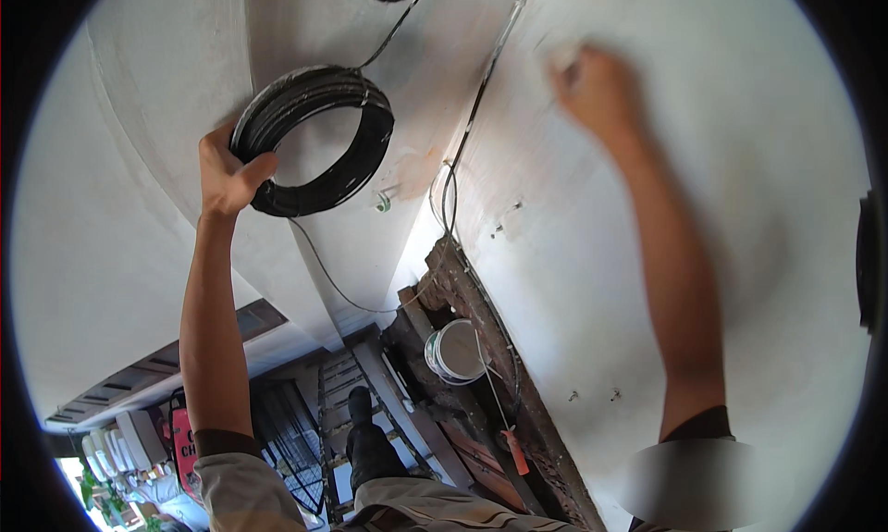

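Observation:
My left hand [231, 167] grips a thick coil of black cable [362, 151] by its left side, thumb inside the ring. One strand runs up from the coil, and a thinner one loops down to the wall corner. My right hand [597, 92], blurred, is raised near the white wall [768, 254] on the right, closed around something small and pale that I cannot make out. Cables [490, 69] run along the corner between the wall surfaces, left of that hand.
Below, my booted leg [379, 439] is on a ladder [335, 393]. A white bucket [462, 352] sits on a rough brown ledge, with an orange-handled tool [516, 449] beneath. A railing [282, 439], pink object [185, 412] and stacked goods [129, 449] lie lower left.

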The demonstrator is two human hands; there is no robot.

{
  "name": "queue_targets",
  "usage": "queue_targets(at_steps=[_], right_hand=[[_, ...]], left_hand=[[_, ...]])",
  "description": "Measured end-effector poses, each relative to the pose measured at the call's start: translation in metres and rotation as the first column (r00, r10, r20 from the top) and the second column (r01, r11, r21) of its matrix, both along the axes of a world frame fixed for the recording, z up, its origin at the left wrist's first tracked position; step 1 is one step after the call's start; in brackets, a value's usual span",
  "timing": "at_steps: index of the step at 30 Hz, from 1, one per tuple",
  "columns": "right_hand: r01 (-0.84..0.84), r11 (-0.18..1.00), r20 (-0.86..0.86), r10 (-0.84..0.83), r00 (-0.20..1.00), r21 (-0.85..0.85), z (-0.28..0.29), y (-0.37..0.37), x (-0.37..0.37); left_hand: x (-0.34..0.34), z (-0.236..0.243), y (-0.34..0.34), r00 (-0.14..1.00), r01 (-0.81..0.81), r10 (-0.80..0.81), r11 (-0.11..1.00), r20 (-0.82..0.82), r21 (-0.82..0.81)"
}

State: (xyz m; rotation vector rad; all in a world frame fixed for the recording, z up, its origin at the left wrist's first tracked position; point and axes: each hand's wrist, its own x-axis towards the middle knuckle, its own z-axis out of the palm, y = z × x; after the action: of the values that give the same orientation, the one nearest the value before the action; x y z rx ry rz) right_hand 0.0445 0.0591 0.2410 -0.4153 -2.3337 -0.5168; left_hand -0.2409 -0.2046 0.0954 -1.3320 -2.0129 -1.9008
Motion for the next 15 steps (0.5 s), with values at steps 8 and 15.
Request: queue_targets(at_steps=[8, 15], right_hand=[[-0.305, 0.948, -0.117, 0.294, 0.949, -0.092, 0.018, -0.036, 0.006], [0.060, 0.904, 0.189, 0.024, 0.982, -0.423, -0.185, -0.014, -0.003]], left_hand=[[-0.006, -0.005, -0.001, 1.000, 0.001, -0.001, 1.000, 0.019, -0.028], [-0.011, -0.007, 0.002, 0.999, -0.027, 0.026, 0.999, -0.032, -0.041]])
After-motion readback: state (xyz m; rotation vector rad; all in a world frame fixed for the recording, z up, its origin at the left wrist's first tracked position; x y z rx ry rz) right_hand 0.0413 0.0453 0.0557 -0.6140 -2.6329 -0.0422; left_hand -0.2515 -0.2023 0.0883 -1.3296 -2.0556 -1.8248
